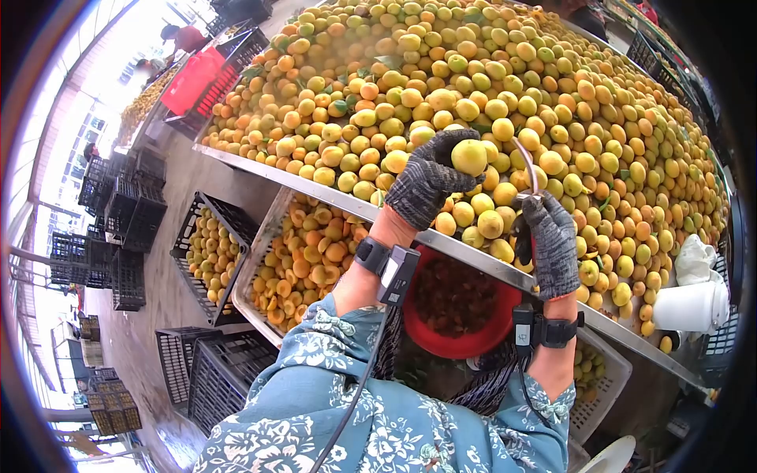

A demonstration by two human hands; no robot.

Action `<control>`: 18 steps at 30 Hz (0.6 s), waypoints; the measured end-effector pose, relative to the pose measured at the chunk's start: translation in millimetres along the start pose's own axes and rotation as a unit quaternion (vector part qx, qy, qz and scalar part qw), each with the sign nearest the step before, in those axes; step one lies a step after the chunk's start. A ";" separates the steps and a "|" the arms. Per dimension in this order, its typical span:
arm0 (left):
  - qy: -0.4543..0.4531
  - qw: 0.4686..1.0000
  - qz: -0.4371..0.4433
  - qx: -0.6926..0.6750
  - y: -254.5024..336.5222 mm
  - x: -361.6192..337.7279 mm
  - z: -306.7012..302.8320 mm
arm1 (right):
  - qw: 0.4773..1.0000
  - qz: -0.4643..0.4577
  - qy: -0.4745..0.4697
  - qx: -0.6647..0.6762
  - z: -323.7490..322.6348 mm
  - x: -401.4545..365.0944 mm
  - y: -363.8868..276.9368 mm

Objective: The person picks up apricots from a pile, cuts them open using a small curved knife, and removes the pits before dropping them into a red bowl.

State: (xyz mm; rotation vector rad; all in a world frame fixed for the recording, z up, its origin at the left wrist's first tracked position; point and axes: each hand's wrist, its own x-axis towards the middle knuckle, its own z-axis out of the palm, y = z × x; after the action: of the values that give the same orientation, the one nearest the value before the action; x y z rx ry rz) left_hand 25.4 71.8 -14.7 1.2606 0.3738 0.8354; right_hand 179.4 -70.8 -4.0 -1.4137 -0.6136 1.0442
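My left hand (430, 180), in a dark knitted glove, holds a yellow fruit (469, 158) between thumb and fingers above the heap. To its right my right hand (550, 240), gloved too, is closed around the handle of a curved knife (527, 164), its blade pointing up and slightly apart from the held fruit. Beneath both hands lies a large heap of yellow-orange fruit (378, 87) on a metal-edged table (505, 273). A red basin (432, 340) with dark reddish bits sits below the table edge, between my forearms.
At the left, a pale crate (264, 260) of cut fruit stands beside a black crate (188, 272) of fruit. A white bucket (688, 307) is at the table's right. Another person (185, 37) is at the upper left. Black crates (130, 205) are stacked at the far left.
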 end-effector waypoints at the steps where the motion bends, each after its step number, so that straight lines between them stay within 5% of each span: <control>1: 0.002 1.000 0.001 -0.001 -0.9 0.3 -0.5 | 1.000 0.000 -0.001 -0.002 1.8 0.9 3.4; 3: 0.017 0.985 0.037 0.170 -3.8 1.4 -0.3 | 0.999 -0.036 -0.018 -0.032 5.2 3.7 12.6; 7: 0.009 0.996 -0.037 -0.081 -11.6 1.9 -8.6 | 0.999 -0.038 -0.010 0.019 15.8 0.6 11.2; 13: 0.019 0.960 -0.029 -0.276 -4.9 -2.4 0.8 | 0.997 -0.068 -0.010 0.031 25.3 -8.7 8.1; 18: -0.031 0.951 -0.044 -0.306 -10.0 0.1 -6.1 | 0.996 -0.076 -0.020 0.032 33.4 -13.9 8.8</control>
State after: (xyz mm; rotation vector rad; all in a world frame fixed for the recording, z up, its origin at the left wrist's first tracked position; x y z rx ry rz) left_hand 24.8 75.4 -25.9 0.6837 0.0999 0.7542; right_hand 142.4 -67.6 -5.3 -1.2716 -0.7002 0.9653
